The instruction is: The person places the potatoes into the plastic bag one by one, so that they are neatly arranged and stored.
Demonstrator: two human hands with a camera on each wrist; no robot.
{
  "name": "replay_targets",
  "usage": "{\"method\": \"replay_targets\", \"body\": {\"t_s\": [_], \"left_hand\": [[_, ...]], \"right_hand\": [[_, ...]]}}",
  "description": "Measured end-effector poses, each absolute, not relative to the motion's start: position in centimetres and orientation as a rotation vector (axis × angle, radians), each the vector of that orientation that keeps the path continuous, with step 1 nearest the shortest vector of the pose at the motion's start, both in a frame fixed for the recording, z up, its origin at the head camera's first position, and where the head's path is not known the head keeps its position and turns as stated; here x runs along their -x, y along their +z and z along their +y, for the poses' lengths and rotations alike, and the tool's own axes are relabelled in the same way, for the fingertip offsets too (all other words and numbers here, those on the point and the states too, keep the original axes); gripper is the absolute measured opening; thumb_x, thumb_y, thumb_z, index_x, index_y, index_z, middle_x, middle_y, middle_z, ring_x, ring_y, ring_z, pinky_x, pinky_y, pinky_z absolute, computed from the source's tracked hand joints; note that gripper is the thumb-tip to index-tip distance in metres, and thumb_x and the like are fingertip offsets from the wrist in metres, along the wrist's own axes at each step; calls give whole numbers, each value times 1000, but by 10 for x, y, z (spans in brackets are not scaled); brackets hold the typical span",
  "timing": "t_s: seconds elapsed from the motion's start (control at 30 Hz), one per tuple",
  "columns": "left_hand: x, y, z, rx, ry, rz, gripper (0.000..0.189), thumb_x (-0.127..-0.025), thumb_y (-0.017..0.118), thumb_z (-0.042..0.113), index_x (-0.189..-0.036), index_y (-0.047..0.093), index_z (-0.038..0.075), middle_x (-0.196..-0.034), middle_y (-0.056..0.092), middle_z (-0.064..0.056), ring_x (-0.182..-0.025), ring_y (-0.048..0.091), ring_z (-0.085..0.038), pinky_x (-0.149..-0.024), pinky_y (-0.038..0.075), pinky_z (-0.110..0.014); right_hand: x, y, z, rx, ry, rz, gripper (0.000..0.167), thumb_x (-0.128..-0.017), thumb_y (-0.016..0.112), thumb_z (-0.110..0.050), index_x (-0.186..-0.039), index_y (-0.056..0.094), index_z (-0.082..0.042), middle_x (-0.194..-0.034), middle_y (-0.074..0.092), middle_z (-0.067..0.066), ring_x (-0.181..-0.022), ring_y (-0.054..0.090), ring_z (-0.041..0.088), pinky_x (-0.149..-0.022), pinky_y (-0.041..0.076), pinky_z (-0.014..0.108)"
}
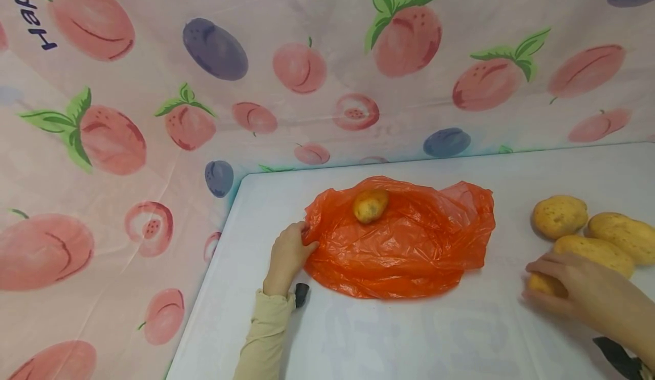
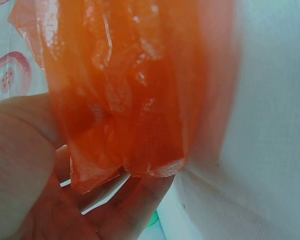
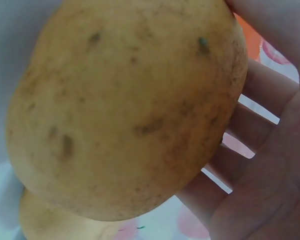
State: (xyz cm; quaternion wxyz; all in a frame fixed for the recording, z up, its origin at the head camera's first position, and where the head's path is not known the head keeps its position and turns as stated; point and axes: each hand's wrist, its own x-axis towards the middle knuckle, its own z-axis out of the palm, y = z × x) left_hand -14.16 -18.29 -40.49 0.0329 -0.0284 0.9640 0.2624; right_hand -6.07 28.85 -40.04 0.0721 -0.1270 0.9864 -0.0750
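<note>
**Right hand (image 1: 575,286) gripped a plump yellow-brown potato (image 1: 543,285) as left hand (image 1: 288,255) pinched a crumpled, glossy orange plastic bag (image 1: 394,255)**

The left hand was clamped on the left edge of the bag, its thumb on one side of the thin film and its fingers on the other, as the left wrist view showed. The bag lay spread and wrinkled on a flat table with a white covering (image 1: 384,340). A small oval golden-brown potato (image 1: 370,205) sat uncovered on the orange plastic, toward its far left part.

Well apart from the bag, at the right of the head view, the right hand's fingers and thumb were curled round the gripped potato. The right wrist view showed dark specks on its skin; the potato hid some fingertips there. Whether it touched the table could not be told.

Just beyond that hand stood a close group: a rounded yellow potato (image 1: 559,216), a long pale-yellow potato (image 1: 626,238) to its right, and an elongated tan-yellow potato (image 1: 593,249) in front of both, partly covered by the hand.

A beige fabric sleeve (image 1: 266,334) reached to the left wrist, with a small black object (image 1: 302,294) beside it. Behind the table hung a pale pink cloth printed with peaches and dark blue fruit (image 1: 317,21).
</note>
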Motion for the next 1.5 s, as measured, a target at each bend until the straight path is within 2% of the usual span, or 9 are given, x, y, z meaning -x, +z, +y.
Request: {"method": "replay_targets", "body": {"t_s": [0.83,1.07,1.5], "left_hand": [[142,-405,-182,92,826,2949,51,-89,76,19,-134,58,2,-123,66,-15,-106,62,-31,-97,53,-46],[142,-404,-182,95,817,2955,52,-88,76,18,-133,58,1,-123,66,-15,-106,63,-31,-97,53,-45],[142,-405,-183,104,815,2949,50,-89,76,19,-133,59,2,-122,66,-15,-105,63,-30,-96,53,-45]], "right_hand": [[69,-357,255,535,-283,3081,41,-74,84,-46,-98,76,-14,-96,70,6,-86,65,31,-76,57,55],[69,-343,244,650,-361,3135,36,-75,84,-43,-98,76,-16,-97,70,0,-89,64,26,-75,58,51],[74,-324,220,833,-481,3156,41,-78,82,-44,-106,75,-16,-105,70,0,-97,65,26,-82,56,54]]}}
